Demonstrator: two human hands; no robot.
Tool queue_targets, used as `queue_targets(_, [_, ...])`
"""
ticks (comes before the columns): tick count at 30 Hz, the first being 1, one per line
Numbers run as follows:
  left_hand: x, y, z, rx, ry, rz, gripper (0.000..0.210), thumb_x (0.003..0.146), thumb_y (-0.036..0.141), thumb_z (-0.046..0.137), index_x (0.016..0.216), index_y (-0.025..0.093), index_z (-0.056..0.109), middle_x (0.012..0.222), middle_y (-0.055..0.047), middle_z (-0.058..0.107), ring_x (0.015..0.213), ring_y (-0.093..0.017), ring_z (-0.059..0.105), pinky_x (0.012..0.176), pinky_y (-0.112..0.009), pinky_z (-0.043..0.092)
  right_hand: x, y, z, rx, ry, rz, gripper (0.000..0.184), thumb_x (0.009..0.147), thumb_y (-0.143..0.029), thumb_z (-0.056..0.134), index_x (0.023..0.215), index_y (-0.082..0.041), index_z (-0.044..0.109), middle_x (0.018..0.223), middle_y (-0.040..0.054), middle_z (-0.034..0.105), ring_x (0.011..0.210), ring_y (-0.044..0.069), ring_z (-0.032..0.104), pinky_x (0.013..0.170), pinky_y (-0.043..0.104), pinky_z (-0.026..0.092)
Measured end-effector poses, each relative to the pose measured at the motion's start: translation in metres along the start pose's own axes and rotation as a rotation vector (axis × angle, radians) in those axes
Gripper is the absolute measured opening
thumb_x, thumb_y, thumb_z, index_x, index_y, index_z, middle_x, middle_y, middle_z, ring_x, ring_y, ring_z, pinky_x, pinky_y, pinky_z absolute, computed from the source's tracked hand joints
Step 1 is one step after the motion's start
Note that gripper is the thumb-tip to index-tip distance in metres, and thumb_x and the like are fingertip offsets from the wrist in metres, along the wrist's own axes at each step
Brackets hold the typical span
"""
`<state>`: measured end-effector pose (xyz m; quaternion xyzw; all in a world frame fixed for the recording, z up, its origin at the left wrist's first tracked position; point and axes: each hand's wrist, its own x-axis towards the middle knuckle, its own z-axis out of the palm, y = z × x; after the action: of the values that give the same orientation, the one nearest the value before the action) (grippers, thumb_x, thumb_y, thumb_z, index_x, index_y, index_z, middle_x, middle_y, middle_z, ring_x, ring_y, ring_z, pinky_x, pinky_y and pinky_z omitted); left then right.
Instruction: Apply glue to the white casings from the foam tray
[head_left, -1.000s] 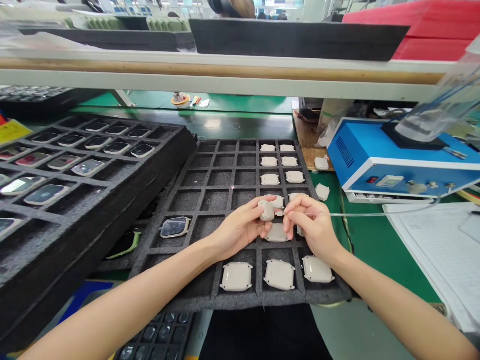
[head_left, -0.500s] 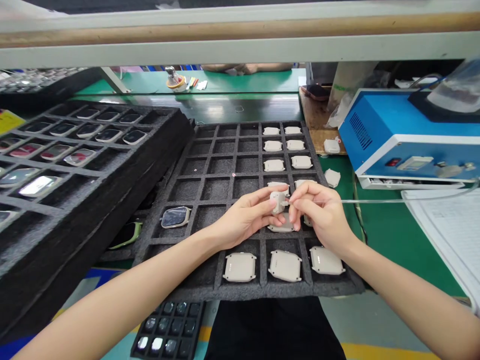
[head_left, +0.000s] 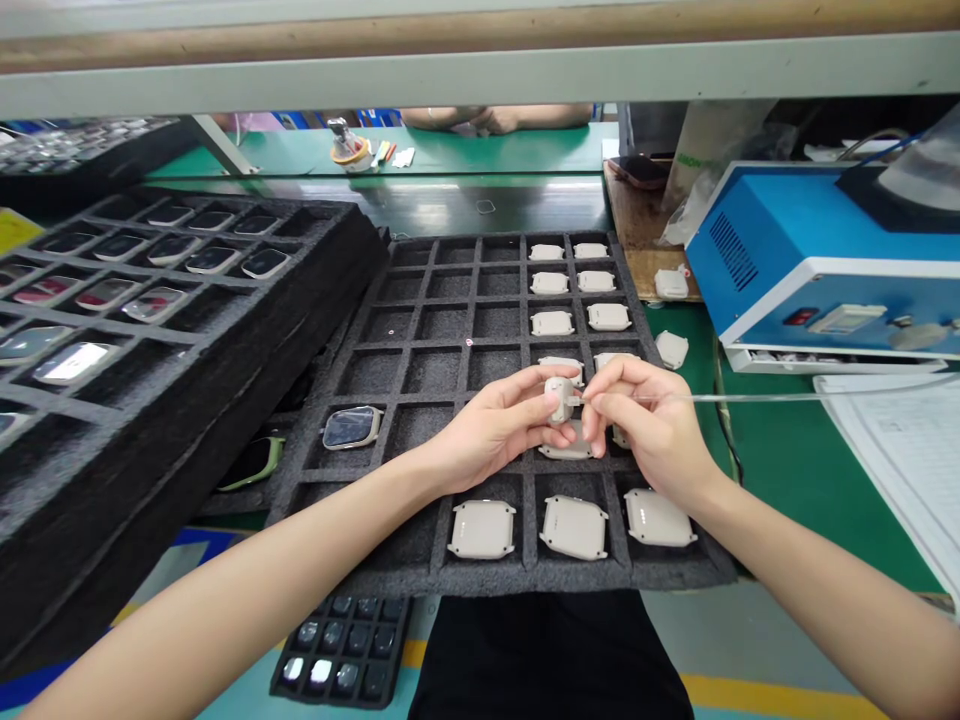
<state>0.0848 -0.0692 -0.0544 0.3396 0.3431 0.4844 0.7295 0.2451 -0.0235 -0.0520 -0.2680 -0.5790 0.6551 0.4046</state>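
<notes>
My left hand (head_left: 510,420) pinches a beige watch case (head_left: 558,400), tilted on its side, between thumb and fingers. The closed fingers of my right hand (head_left: 645,415) grip a thin clear tube (head_left: 750,397) near its end. A small pale tip (head_left: 576,400) on the tube meets the side of the case; how far it goes in I cannot tell. Both hands are above a black foam tray (head_left: 420,582). Beige watch cases (head_left: 482,530) lie in its right and front cells, and one watch with a dark screen (head_left: 351,427) sits at the left.
At left, a stacked foam tray (head_left: 300,310) holds several dark-screened watches. The blue machine (head_left: 832,270) stands at right, beside papers (head_left: 892,440). A loose watch case (head_left: 671,349) lies by the tray. Another person's arms (head_left: 495,119) rest on the far bench.
The view has shifted slightly. Both hands keep their hold, and the watch case and tube tip stay together.
</notes>
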Motion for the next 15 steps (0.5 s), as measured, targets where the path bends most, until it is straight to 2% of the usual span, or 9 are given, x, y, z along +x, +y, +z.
queue_targets(15, [-0.0002, 0.0011, 0.0019, 0.034, 0.020, 0.000, 0.028, 0.082, 0.017, 0.054, 0.110, 0.019, 0.054, 0.092, -0.003, 0.060, 0.076, -0.012, 0.059, 0.076, -0.028, 0.044, -0.0014, -0.0051, 0.0007, -0.080, 0.018, -0.009, 0.008, 0.072, -0.010, 0.050, 0.067, -0.017, 0.053, 0.050, -0.0026, 0.059, 0.037, 0.010, 0.051, 0.040, 0.023, 0.044])
